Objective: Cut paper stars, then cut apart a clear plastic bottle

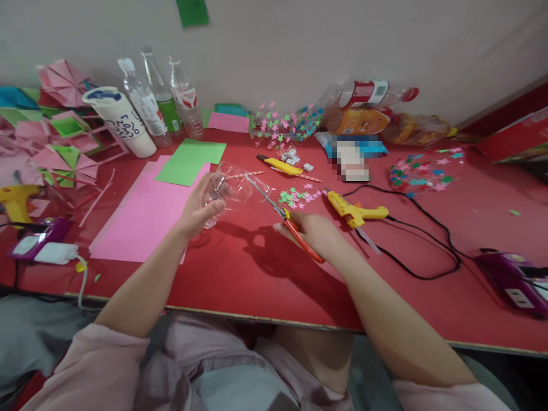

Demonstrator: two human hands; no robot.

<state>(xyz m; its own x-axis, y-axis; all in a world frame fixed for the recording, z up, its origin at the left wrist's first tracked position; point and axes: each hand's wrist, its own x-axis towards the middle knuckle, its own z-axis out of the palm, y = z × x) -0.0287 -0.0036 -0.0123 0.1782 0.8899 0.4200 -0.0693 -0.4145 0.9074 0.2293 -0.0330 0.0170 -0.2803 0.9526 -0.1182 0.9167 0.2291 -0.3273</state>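
Note:
My left hand is wrapped round a piece of clear plastic bottle, held up over the red table. Orange-handled scissors are in my right hand, with the blades pointing up and left at the plastic. The tips reach the edge of the clear piece; whether they touch it I cannot tell. Behind the hands lie a yellow utility knife and a striped straw. A small pile of green and pink paper stars sits just beyond the scissors.
A yellow glue gun with a looping black cord lies to the right. Pink paper sheets and a green sheet lie at the left. Upright plastic bottles and a white cup stand behind. Purple power strips flank the table.

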